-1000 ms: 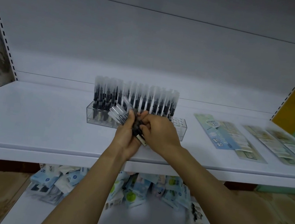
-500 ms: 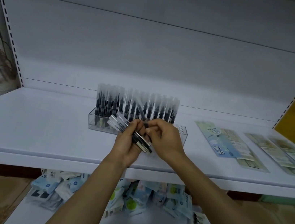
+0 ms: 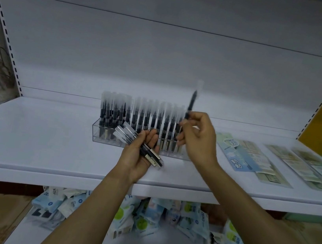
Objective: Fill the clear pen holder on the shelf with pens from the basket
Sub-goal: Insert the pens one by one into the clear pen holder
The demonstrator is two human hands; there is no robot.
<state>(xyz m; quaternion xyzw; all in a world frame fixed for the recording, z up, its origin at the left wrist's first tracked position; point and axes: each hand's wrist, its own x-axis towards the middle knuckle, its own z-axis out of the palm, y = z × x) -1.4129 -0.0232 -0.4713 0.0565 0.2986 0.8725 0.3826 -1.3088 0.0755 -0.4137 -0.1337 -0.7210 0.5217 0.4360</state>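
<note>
One blurred pen [image 3: 192, 101] rises pinched in the right hand [image 3: 196, 141]; left hand [image 3: 141, 152] grips several pens [image 3: 138, 145], hiding the holder [image 3: 108, 139] front.

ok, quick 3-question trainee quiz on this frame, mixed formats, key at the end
1. True or false: the right hand holds a single pen raised above the holder.
2. What does the left hand hold? A) a bundle of pens B) a blue packet C) nothing
3. Fill in: the flat packets on the shelf lie to the ____ of the holder.

Key: 1 true; 2 A; 3 right
</note>
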